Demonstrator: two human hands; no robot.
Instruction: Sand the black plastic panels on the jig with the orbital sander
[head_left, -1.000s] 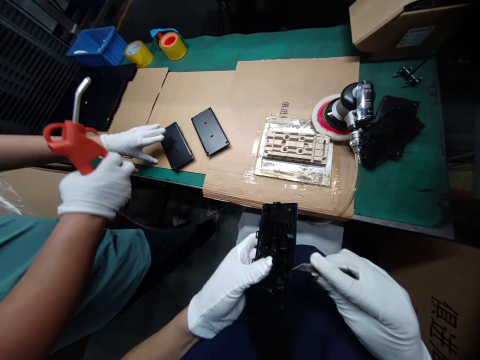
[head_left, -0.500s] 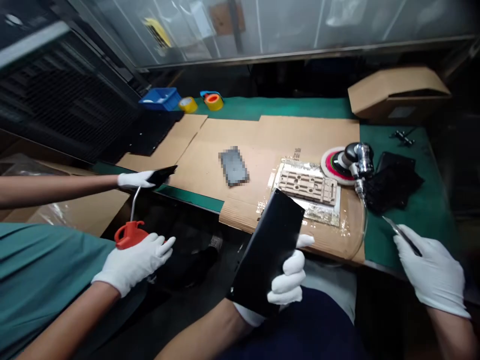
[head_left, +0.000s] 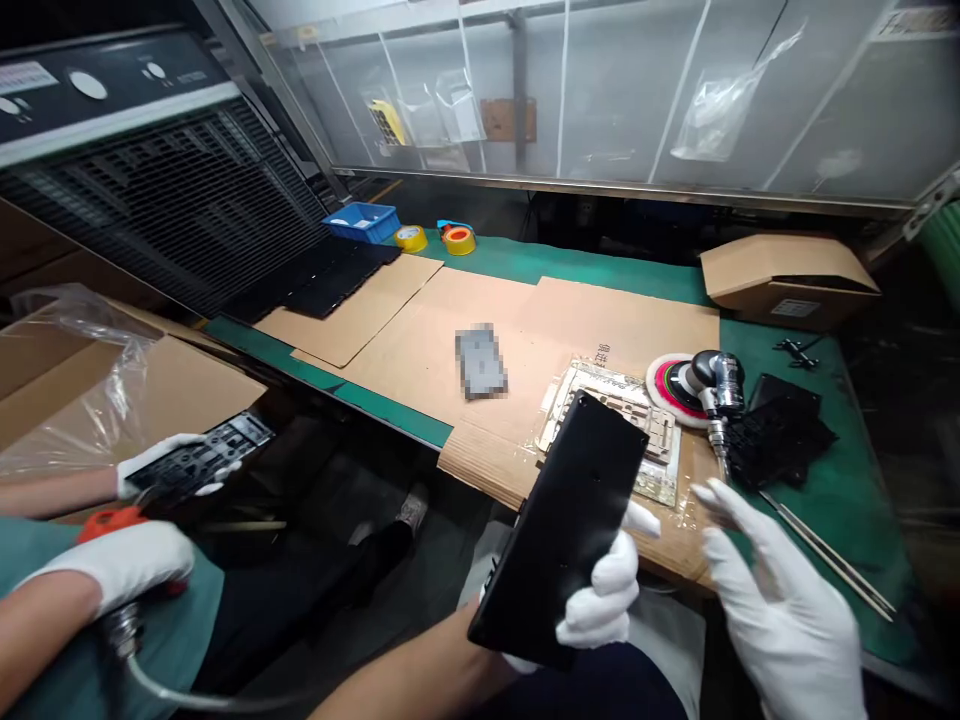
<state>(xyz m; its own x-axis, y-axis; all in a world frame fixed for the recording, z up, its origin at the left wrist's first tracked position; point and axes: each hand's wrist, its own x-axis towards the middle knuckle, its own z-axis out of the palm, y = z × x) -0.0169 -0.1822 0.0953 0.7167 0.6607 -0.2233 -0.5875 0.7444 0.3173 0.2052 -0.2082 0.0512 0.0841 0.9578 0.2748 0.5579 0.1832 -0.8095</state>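
My left hand (head_left: 600,600), in a white glove, grips a flat black plastic panel (head_left: 566,520) by its right side and lower part. The panel is tilted upright in front of me, over the table's near edge. My right hand (head_left: 780,610), also gloved in white, is open, with thumb and fingers apart and nothing between them. Beside it on the green table mat lies a pair of metal tweezers (head_left: 829,555). Partly behind the panel, a beige slotted fixture (head_left: 652,430) rests on a taped board.
An air sander (head_left: 709,385) with a round pad stands near black cloth (head_left: 784,440). A cardboard box (head_left: 791,280) is at back right. At left, a co-worker's gloved hands hold a black part (head_left: 217,450) and a red-bodied air gun (head_left: 112,522). Cardboard sheets (head_left: 495,300) cover the table.
My right hand has let go of the tweezers, which now lie on the mat, and has moved left, opening. The co-worker's hands moved left and down. The view has shifted.
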